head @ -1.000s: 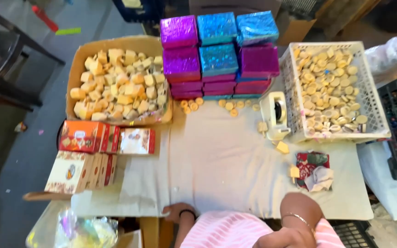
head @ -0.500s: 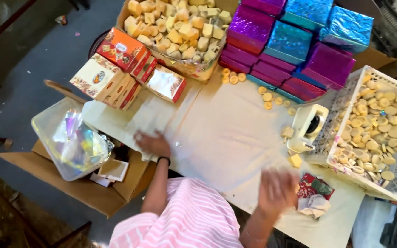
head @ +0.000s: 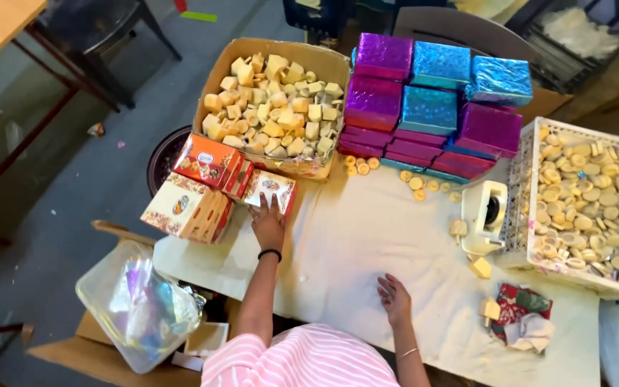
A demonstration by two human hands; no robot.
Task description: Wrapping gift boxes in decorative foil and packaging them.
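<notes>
cardboard box: soap chunks (heaped); white crate: round soaps; left hand spread on printed carton; right hand flat, empty

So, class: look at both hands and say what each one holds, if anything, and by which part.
Nothing is held. The left hand lies flat, fingertips touching the edge of a red printed box; the right hand rests open on the white tablecloth.

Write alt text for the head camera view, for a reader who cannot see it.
A person in a pink striped top reaches the left hand onto a small printed box on a cloth-covered table, the right hand flat on the cloth. Behind stand a cardboard box of pale blocks, stacked shiny gift boxes and a white crate of discs.
</notes>
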